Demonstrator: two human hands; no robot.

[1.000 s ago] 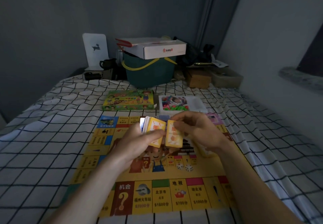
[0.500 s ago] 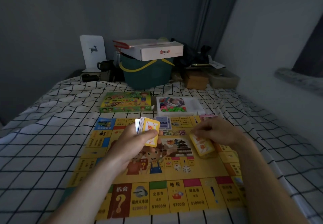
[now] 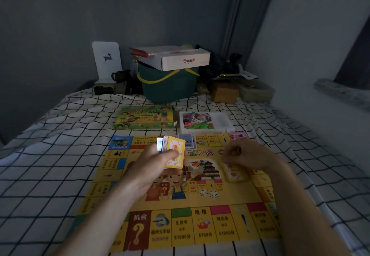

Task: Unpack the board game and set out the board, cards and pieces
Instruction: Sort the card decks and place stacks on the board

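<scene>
Cards dealt onto the board (image 3: 180, 211)
A card stack (image 3: 172, 151) was gripped by the left hand (image 3: 158, 167); the right hand's (image 3: 244, 157) fingers were curled over a yellow card (image 3: 235, 172).

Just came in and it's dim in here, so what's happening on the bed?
A person is setting up a board game on the checked bedspread. The board lies unfolded, with two dice on it. The left hand grips a stack of cards, while the right hand rests on a yellow card lying on the board. Some blue cards lie near the far edge. Beyond it sit the game box and a white tray of coloured pieces.
</scene>
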